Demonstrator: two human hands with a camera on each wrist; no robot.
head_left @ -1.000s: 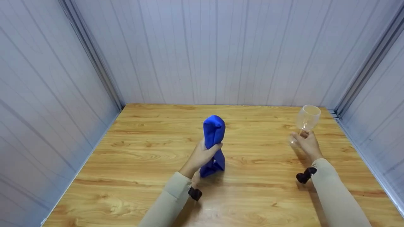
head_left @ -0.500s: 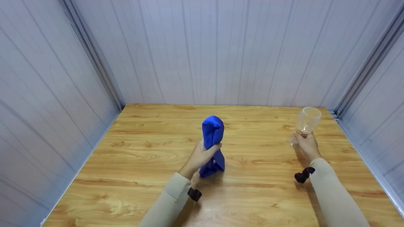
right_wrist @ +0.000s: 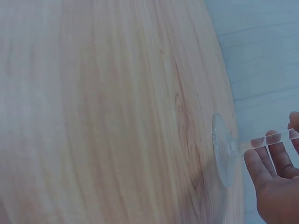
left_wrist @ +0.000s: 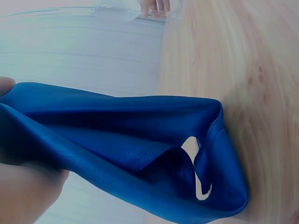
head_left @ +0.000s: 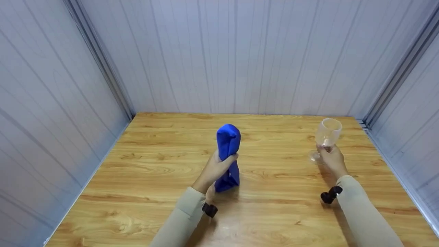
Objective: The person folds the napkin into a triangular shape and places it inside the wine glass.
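Observation:
My left hand (head_left: 215, 168) grips a folded blue cloth (head_left: 228, 142) around its middle, near the centre of the table. The cloth stands on end, rounded at the top. Its lower end, in the left wrist view, shows a hollow fold (left_wrist: 154, 168) with pale wood visible through a gap. Over at the right, my right hand (head_left: 333, 160) holds a clear wine glass (head_left: 328, 133) by the stem, bowl up and slightly tilted. From the right wrist, curled fingers (right_wrist: 278, 163) lie around the stem, and the round foot (right_wrist: 225, 151) is close over the wood.
Both hands are over a wood-grain table (head_left: 144, 178). A white panelled wall (head_left: 219, 58) rises along its far edge, with further panels at left (head_left: 44, 120) and right (head_left: 415, 137). Each wrist wears a small black device (head_left: 331, 195).
The cloth and my left hand have shifted slightly left. My right hand has brought the wine glass a little left and nearer. Both grips stay the same.

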